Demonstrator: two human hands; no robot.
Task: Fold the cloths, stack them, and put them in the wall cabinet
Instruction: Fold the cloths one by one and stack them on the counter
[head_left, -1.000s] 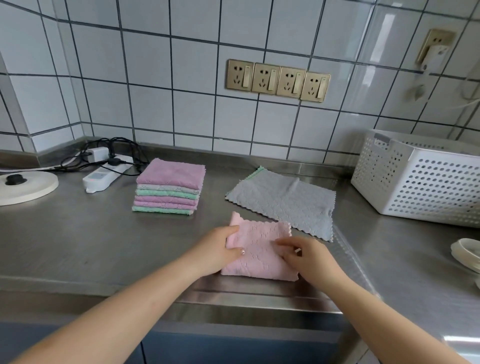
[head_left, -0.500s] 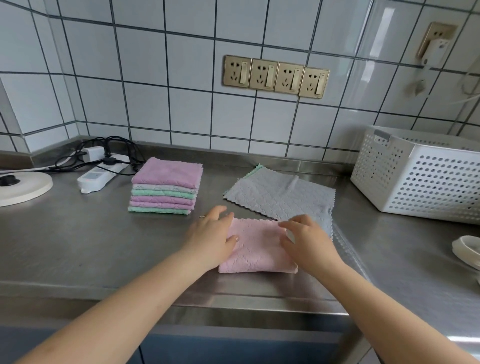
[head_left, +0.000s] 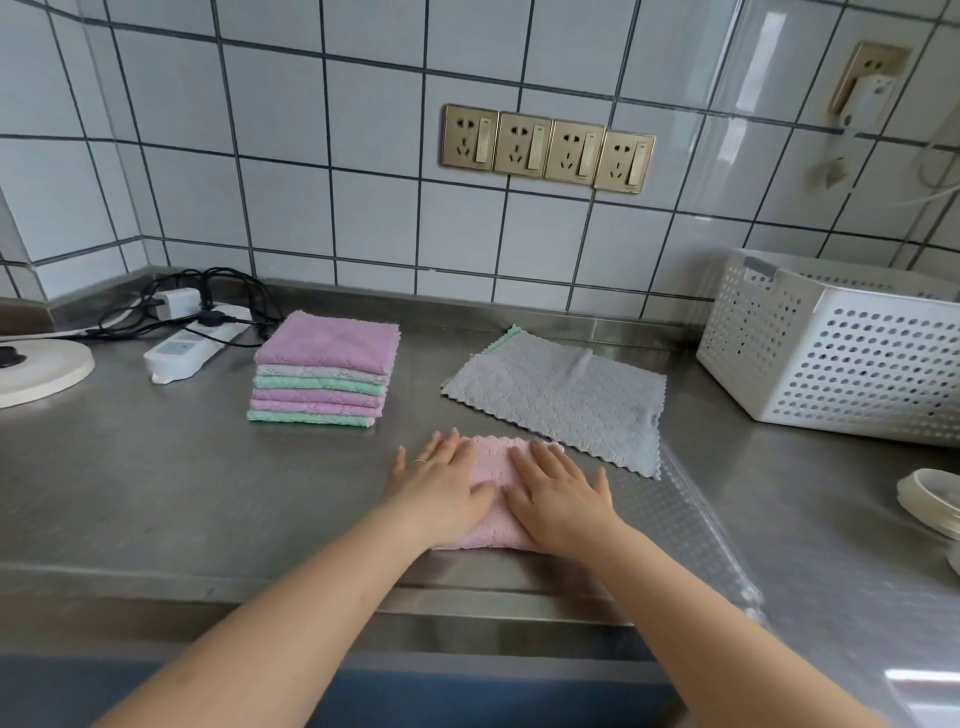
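Observation:
A folded pink cloth (head_left: 493, 467) lies near the front edge of the steel counter (head_left: 156, 493). My left hand (head_left: 441, 483) and my right hand (head_left: 558, 493) both lie flat on it, fingers spread, palms pressing down. Behind it on the right, a grey cloth (head_left: 561, 400) lies unfolded and flat, with a green edge showing under its far corner. To the left stands a neat stack of several folded cloths (head_left: 324, 371), purple on top with green and purple layers below. No wall cabinet is in view.
A white perforated basket (head_left: 831, 348) stands at the right against the tiled wall. A white power strip (head_left: 187, 348) with black cables lies at the back left, beside a round white disc (head_left: 36, 369). White dishes (head_left: 930, 499) sit at the far right edge.
The pink cloth went from half folded to a smaller folded square. Both hands moved from gripping its edges to lying flat on top of it.

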